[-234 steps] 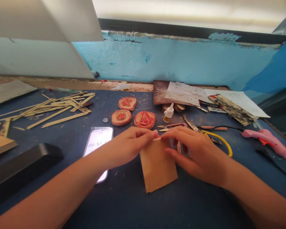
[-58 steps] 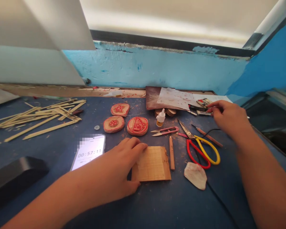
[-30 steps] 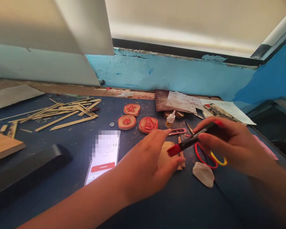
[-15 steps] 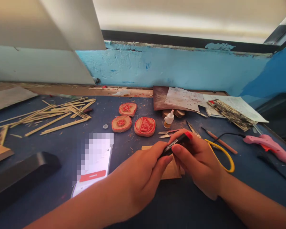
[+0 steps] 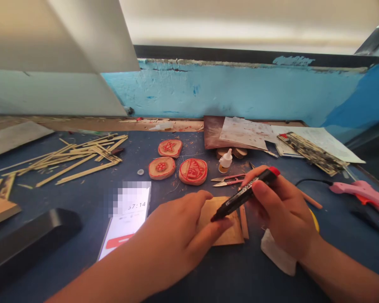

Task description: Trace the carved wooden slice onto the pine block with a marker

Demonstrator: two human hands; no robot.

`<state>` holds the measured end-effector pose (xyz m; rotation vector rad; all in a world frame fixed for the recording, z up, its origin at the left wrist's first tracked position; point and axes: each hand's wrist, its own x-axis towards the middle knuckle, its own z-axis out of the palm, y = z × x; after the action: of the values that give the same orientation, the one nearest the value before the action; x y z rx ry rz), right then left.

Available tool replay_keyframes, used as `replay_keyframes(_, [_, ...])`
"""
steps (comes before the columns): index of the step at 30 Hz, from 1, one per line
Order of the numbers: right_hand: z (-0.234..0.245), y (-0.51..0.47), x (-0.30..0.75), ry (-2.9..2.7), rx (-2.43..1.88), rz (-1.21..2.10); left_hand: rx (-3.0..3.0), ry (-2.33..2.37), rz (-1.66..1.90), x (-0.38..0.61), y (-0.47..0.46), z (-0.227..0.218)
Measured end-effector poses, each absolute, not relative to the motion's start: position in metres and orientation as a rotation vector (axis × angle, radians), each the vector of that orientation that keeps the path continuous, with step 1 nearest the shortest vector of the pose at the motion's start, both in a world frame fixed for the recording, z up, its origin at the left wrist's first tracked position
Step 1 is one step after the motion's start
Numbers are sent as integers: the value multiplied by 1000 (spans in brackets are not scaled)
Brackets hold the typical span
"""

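Observation:
A black marker with a red end [image 5: 243,195] is gripped between the fingers and thumb of my right hand [image 5: 281,210]. It slants down to the left, its lower end over a flat tan wooden piece [image 5: 227,235]. My left hand [image 5: 183,231] lies at the left side of that piece, index finger and thumb apart, the thumb close to the marker's lower end. Its other fingers are partly hidden. Beneath my right wrist lies a crumpled white piece [image 5: 279,254], perhaps tissue or cloth.
Wood slices with red drawings [image 5: 192,171], a small white-capped bottle [image 5: 225,161] and thread snips [image 5: 229,180] lie beyond my hands. Left are thin wooden sticks [image 5: 78,158] and a lit phone [image 5: 129,219]; right, a pink glue gun [image 5: 363,195].
The left hand has let go of the marker and spread its fingers over the wooden piece. My right hand has moved right with the marker, uncovering the white piece.

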<state>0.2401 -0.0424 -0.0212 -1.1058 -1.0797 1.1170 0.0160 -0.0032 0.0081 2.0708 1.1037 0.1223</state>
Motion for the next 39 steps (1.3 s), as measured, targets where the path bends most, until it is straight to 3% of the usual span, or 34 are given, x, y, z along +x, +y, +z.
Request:
replay_keyframes(11, [-26,-29,247,-1094,-1203,950,2459,1653,55,-1,28,-3])
replay_keyframes(18, [-26,-33,249,-1169,-1222,934,2440,1459,276,-3,47,-15])
replay_keyframes(30, [-26,-31,249,-1244,-1187,888,2460,1626,49,42,61,-11])
replay_keyframes(39, [-15,-34,251,-1267,-1122,857,2477,1717,145,49,55,-7])
